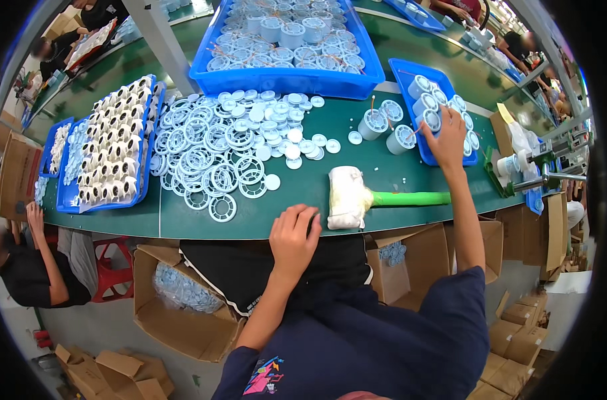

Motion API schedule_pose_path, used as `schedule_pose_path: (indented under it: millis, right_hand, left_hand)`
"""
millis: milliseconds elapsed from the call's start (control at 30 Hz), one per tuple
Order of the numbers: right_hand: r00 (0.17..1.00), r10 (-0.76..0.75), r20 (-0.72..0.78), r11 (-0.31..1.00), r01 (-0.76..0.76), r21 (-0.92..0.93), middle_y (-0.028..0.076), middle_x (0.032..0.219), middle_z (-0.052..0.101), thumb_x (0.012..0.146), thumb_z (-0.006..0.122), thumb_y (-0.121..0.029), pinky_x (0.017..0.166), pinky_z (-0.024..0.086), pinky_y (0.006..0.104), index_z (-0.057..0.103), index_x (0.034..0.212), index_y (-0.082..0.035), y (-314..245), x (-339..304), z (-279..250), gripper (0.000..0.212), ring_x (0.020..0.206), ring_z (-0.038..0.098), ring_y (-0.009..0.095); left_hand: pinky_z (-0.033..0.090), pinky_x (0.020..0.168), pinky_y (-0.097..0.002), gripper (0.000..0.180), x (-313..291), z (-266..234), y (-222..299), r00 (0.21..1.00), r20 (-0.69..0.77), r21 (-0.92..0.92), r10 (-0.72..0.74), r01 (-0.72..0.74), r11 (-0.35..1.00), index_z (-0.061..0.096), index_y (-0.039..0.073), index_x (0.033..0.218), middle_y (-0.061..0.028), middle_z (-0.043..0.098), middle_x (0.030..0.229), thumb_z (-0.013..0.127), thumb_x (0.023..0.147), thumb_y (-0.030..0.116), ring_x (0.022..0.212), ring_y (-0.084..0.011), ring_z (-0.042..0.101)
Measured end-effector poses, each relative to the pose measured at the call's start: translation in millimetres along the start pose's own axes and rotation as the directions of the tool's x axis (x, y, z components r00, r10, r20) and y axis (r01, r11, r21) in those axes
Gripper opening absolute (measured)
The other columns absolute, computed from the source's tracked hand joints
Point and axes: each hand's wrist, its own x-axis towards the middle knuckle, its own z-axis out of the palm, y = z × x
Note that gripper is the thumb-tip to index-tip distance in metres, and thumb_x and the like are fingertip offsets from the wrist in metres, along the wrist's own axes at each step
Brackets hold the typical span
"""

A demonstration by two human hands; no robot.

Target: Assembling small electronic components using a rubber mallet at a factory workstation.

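My right hand [448,137] reaches over the small blue tray [398,69] on the right, its fingers closed around a light-blue plastic cylinder [430,121] among similar ones. My left hand [294,241] hangs at the table's near edge, fingers loosely bent and thumb apart, holding nothing. Between my hands lies a mallet with a white wrapped head [347,198] and green handle [410,199]. Two cylinders with thin wires, one upright [372,125] and one tilted [401,140], stand left of the tray. A loose light-blue disc [355,137] lies beside them.
Light-blue rings [222,208] and discs [293,151] are piled mid-table, behind them a big blue bin [283,81] of cylinders. Trays of white-wrapped parts [108,191] stand left. A metal fixture [547,175] is at right. Cardboard boxes [177,337] sit below; a co-worker [33,270] is at left.
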Motion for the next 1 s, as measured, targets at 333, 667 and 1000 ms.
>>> schedule_pose_path:
  millis: [333, 667, 1000]
  right_hand:
    - [0.835, -0.448, 0.32, 0.825, 0.248, 0.508, 0.013, 0.135, 0.063, 0.084, 0.081, -0.016, 0.115, 0.039, 0.0492, 0.059, 0.13, -0.009, -100, 52, -17, 0.052, 0.136, 0.049, 0.039]
    - [0.831, -0.546, 0.104, 0.443, 0.181, 0.878, 0.017, 0.129, 0.064, 0.077, 0.088, -0.014, 0.102, 0.052, 0.0446, 0.058, 0.133, -0.003, -191, 47, -100, 0.064, 0.118, 0.06, 0.038]
    - [0.493, -0.787, 0.371, 0.329, -0.173, 0.928, 0.014, 0.148, 0.058, 0.087, 0.073, -0.006, 0.108, 0.052, 0.0413, 0.052, 0.149, -0.006, -232, 42, -100, 0.066, 0.132, 0.06, 0.033]
  left_hand:
    - [0.053, 0.075, -0.0408, 0.025, -2, -2, -2, 1.0, 0.007, 0.01, 0.021, -0.022, 1.0, 0.072, 0.008, 0.107, -0.0094, 0.068, 0.104, 0.08, 0.084, 0.007, 0.09, -0.0307, 0.068]
    - [0.049, 0.104, -0.0467, 0.077, -4, -34, 10, 0.998, -0.061, -0.211, -0.023, 0.01, 0.977, 0.049, 0.011, 0.149, -0.0198, 0.058, 0.141, 0.087, 0.082, 0.009, 0.125, -0.0387, 0.059]
    - [0.053, 0.096, -0.0447, 0.078, -20, -15, -22, 0.966, -0.111, -0.295, -0.234, 0.193, 0.936, 0.045, 0.002, 0.149, -0.0204, 0.063, 0.131, 0.086, 0.083, 0.004, 0.114, -0.0369, 0.065]
